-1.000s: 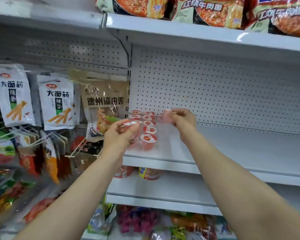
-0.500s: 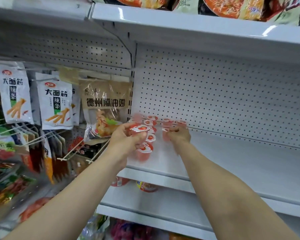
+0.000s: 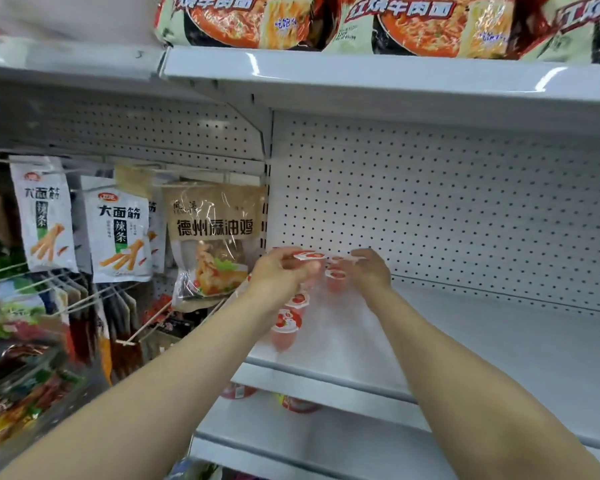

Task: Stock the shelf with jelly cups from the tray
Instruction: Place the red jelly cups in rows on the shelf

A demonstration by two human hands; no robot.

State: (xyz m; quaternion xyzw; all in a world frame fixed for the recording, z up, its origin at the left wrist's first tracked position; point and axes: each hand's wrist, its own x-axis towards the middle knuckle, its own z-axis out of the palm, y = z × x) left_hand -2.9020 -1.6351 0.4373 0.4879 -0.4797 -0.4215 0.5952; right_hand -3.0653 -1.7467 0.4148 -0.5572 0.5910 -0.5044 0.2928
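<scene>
Small red jelly cups with white-and-red lids stand in a row (image 3: 285,328) at the left end of the white shelf (image 3: 499,358), running back toward the pegboard. Just above the row's far end, my left hand (image 3: 279,273) grips one jelly cup (image 3: 309,256) with its lid facing up. My right hand (image 3: 369,268) is at the back of the shelf, fingers curled over another cup; a second-column cup (image 3: 336,277) stands just left of it. The tray is out of view.
Hanging snack bags (image 3: 118,233) and a chicken pouch (image 3: 215,244) fill the bay to the left. Instant noodle packs (image 3: 413,22) sit on the shelf above. Two cups (image 3: 298,405) show on the lower shelf. The white shelf runs on to the right.
My right hand brought its cup down from the air to the back of the shelf. My left hand stayed above the row with its cup. The view shifted.
</scene>
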